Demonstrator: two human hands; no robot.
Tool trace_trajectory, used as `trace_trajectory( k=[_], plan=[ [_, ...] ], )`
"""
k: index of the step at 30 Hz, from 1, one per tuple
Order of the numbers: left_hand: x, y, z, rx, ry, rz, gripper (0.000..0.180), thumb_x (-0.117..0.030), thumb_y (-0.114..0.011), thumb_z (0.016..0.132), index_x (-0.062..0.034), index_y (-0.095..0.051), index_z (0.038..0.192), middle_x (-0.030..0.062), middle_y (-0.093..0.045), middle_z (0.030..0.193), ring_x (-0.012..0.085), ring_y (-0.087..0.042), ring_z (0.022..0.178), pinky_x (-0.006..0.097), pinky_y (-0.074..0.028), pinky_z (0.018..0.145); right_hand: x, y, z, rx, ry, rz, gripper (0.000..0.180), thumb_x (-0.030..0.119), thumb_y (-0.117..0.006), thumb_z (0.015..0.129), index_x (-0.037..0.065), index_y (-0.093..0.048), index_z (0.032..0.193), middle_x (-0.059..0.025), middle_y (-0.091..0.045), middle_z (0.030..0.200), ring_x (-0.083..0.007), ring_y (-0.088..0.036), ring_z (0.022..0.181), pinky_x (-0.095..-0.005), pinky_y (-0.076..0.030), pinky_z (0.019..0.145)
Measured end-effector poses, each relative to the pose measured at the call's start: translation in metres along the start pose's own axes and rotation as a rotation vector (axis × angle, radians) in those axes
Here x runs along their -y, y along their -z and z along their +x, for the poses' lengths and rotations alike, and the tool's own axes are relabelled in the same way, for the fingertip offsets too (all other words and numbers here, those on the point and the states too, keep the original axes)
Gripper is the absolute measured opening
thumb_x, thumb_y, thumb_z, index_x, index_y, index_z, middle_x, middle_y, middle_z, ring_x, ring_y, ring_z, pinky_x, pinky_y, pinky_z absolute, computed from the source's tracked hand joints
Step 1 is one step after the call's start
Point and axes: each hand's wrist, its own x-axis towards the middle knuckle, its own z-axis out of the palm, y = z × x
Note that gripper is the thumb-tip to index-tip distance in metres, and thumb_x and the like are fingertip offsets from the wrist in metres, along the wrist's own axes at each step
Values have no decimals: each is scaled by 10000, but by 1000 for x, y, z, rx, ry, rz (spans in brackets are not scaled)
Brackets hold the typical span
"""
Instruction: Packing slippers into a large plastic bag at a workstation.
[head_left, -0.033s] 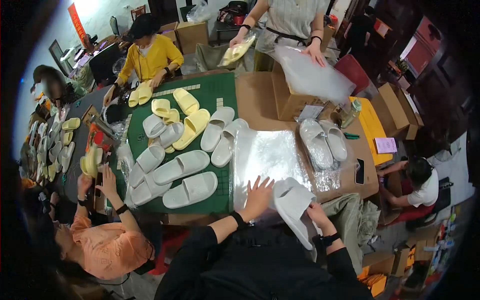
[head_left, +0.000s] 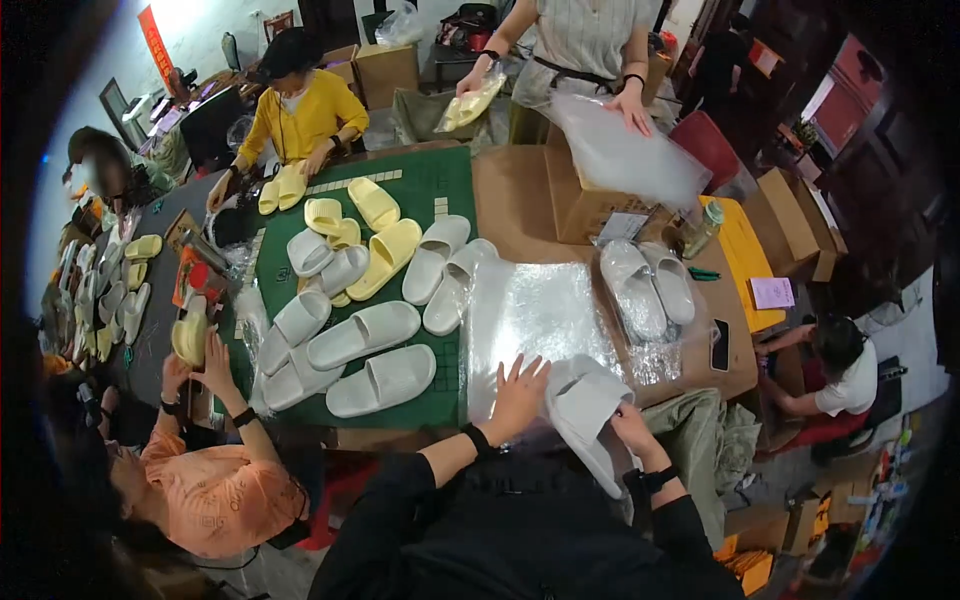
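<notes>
**Bagging pale slippers at the packing table**

The long table [head_left: 510,200] is stretching away from your hands, its green mat [head_left: 440,190] lying off to the left of your left hand. Directly ahead of your left hand, the clear plastic bag [head_left: 535,315] is lying flat and shiny, crinkled and throwing back the light, its near edge running under your fingers.

Your left hand [head_left: 517,397] is pressing down flat on that near edge, fingers spread wide, closed on nothing. Your right hand [head_left: 632,425] is gripping the white slippers [head_left: 583,405] from below; they are looking thick-soled, smooth and matte, stacked as a pair, with the toe end pointing toward the bag and touching your left hand's side. Your two hands are sitting close together, with only the slippers between them.

To the left of your left hand, more white slippers of the same kind [head_left: 370,355] are lying in loose rows on the mat, and yellow slippers [head_left: 380,250] are lying beyond them. Ahead and to the right of your right hand, an already bagged pair [head_left: 645,290] is resting on the brown cardboard.
</notes>
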Motion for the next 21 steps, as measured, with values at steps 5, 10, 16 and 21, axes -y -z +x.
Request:
trace_trajectory(
  k=[5, 10, 16, 21],
  plan=[
    [-12, 12, 6, -60, -192, 18, 417, -175, -470, 818, -112, -446, 1230, 68, -405, 1292, 326, -264, 1256, 583, -120, 1002, 21, -30, 17, -51, 390, -296, 325, 110, -510, 784, 22, -538, 1096, -194, -507, 1153, -337, -486, 1051, -331, -378, 891],
    [-22, 37, 6, -114, -353, 76, 376, -161, -493, 781, -103, -513, 1152, 56, -422, 1276, 302, -272, 1257, 616, -97, 987, 55, -53, 19, -131, 579, -663, 251, 90, -567, 731, 0, -562, 966, -216, -517, 944, -375, -496, 913, -401, -410, 777],
    [-28, 55, 4, -46, -535, 91, 392, -224, -538, 757, -171, -531, 1146, 39, -423, 1280, 300, -269, 1264, 650, -52, 973, 49, -72, 51, -27, 575, -303, 230, 132, -562, 761, -12, -523, 937, -220, -492, 1011, -356, -482, 926, -412, -388, 809],
    [-15, 53, -13, -307, -564, 22, 401, -220, -558, 763, -193, -531, 1162, 86, -305, 1356, 291, -217, 1293, 642, -34, 982, 62, -87, 67, -344, 781, -389, 271, 160, -560, 757, -9, -524, 966, -215, -509, 964, -361, -481, 926, -411, -388, 809]
  ],
)
